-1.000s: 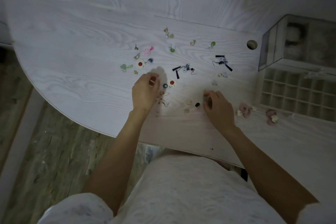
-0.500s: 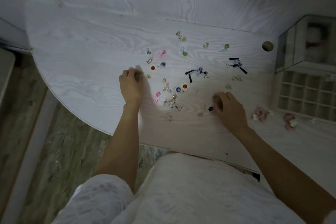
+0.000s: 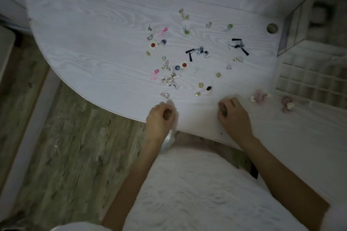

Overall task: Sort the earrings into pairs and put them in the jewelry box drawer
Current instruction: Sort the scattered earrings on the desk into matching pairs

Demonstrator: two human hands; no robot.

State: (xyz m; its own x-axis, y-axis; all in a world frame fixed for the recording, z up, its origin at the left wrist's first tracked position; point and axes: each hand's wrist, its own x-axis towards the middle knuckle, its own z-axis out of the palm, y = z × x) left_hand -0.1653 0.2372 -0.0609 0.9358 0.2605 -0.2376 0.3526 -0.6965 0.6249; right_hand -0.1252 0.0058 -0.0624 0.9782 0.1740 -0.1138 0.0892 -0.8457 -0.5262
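Several loose earrings lie scattered on the white table (image 3: pixel 93 47): a red-and-white flower stud (image 3: pixel 153 45), its match (image 3: pixel 184 65), pink tassels (image 3: pixel 162 31), black tassels (image 3: pixel 190 53) and green beads (image 3: pixel 186 32). My left hand (image 3: pixel 159 118) rests at the table's near edge, fingers curled round a green earring that is mostly hidden. My right hand (image 3: pixel 233 116) sits beside it, curled on a small dark earring. The jewelry box (image 3: pixel 300 22) stands at the right, with its gridded drawer (image 3: pixel 309 80) pulled out in front.
Two pink flower earrings (image 3: pixel 260 96) (image 3: pixel 287 104) lie between my right hand and the drawer. A round cable hole (image 3: pixel 272 28) sits near the box. The table's curved edge drops to a wooden floor (image 3: pixel 65 146) on the left.
My left hand reached to the green earring at the pile's left, closed on it and drew back to the near edge. That earring is gone from the table. My right hand also pulled back.
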